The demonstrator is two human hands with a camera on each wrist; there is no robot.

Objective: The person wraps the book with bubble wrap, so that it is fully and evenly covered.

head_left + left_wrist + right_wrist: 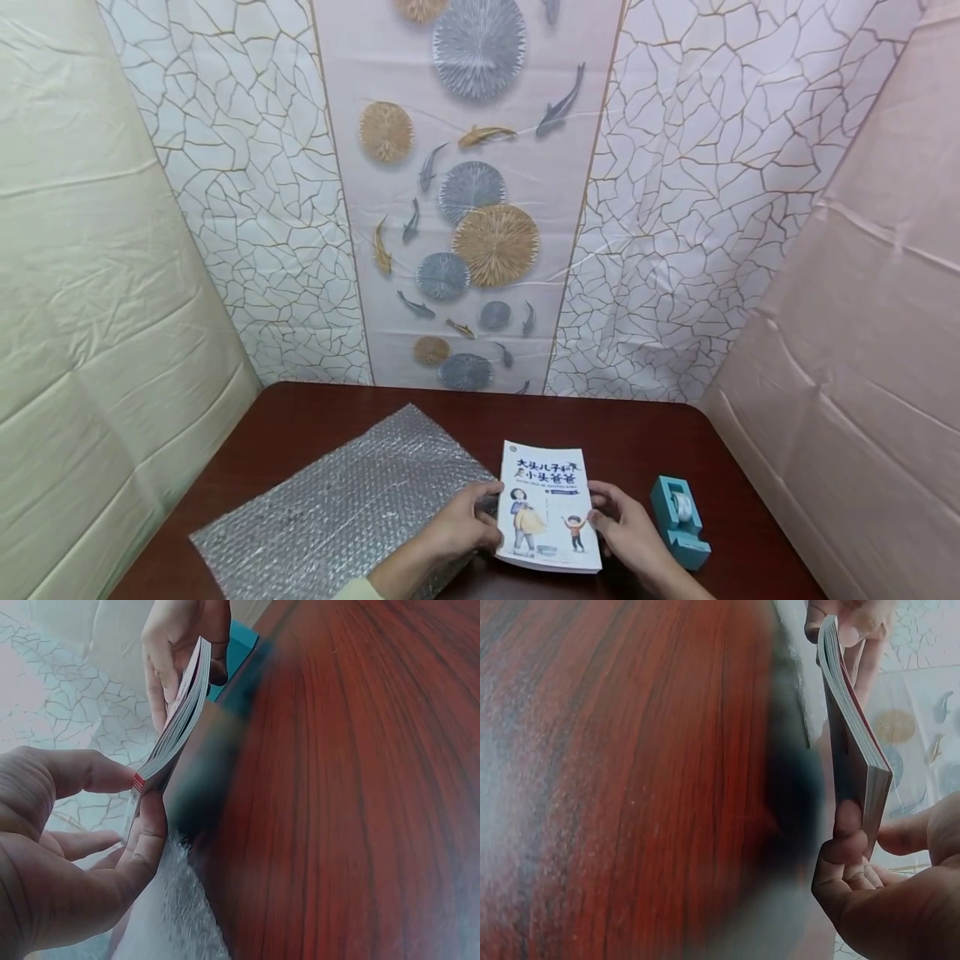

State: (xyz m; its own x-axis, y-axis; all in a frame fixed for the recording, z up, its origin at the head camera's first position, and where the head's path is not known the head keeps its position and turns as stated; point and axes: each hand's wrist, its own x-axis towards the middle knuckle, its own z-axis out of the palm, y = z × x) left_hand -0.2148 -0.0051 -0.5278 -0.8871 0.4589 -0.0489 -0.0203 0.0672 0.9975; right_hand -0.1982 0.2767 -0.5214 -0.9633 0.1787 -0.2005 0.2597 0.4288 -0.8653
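A white paperback book (551, 508) with cartoon figures and Chinese characters on its cover is held above the table, cover up. My left hand (467, 525) grips its left edge, thumb on the cover side and fingers beneath. On the opposite edge my right hand (630, 529) pinches it the same way. The book's pages (184, 724) bow slightly in the left wrist view. In the right wrist view the page block (855, 735) shows, with fingers curled under the back cover. A sheet of bubble wrap (337, 508) lies flat at the left, partly beneath my left forearm.
A teal tape dispenser (678, 521) with a roll of clear tape stands right of my right hand. The dark red wooden table (630, 425) ends at a patterned curtain (465, 333) behind, with plain cloth (847, 417) hanging at both sides.
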